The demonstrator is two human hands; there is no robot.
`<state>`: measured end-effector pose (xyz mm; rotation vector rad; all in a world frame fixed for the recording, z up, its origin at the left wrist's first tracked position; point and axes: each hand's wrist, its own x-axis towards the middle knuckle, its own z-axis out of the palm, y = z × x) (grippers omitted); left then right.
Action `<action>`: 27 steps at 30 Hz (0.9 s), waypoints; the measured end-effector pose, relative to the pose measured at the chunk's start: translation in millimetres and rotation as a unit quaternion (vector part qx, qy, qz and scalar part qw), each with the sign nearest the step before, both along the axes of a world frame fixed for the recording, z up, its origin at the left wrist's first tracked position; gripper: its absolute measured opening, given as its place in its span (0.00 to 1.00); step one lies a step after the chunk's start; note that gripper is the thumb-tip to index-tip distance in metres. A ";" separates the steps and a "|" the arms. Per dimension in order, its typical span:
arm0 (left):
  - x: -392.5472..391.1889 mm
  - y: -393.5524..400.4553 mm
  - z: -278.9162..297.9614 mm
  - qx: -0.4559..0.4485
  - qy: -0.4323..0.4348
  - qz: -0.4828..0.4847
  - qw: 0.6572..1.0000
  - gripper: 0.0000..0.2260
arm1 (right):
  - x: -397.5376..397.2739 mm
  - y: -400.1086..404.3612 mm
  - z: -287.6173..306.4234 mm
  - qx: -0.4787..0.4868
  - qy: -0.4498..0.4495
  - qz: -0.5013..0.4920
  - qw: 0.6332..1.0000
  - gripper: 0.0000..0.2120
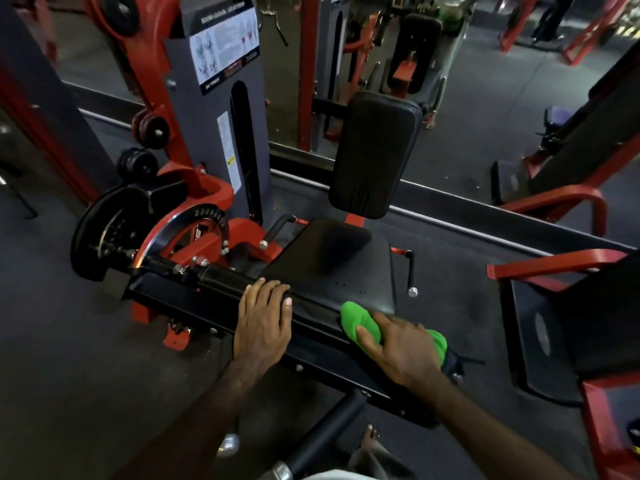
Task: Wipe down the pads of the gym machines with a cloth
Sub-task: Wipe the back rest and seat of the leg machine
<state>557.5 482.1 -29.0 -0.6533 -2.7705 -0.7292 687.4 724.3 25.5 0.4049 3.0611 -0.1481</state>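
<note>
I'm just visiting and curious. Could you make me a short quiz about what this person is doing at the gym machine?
1. True or false: the green cloth is under the right hand.
2. Where does the left hand rest? A) on the back pad B) on the black bar in front of the seat pad C) on the floor
3. Fill in: the machine's frame is painted ___.

Key: 1 true; 2 B; 3 red.
</note>
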 end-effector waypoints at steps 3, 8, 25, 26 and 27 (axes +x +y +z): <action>0.0 0.3 -2.6 -0.009 -0.004 0.003 1.000 0.18 | -33.2 -41.7 -4.0 -0.008 0.004 0.008 1.000 0.34; -6.9 -8.4 0.9 0.040 -0.028 -0.026 0.998 0.18 | -48.1 -41.6 -6.6 -0.034 -0.015 0.087 0.996 0.41; -14.6 -41.6 -0.7 0.008 -0.039 0.154 0.987 0.25 | -68.6 -44.4 -5.9 -0.074 -0.041 0.131 0.988 0.40; -14.7 -41.9 -1.1 0.014 -0.047 0.170 0.984 0.25 | -64.1 -34.9 -7.7 -0.077 -0.042 0.121 0.989 0.40; -14.8 -41.5 -1.2 0.019 -0.054 0.182 0.982 0.27 | -60.9 -30.8 -8.9 -0.075 -0.037 0.112 0.990 0.40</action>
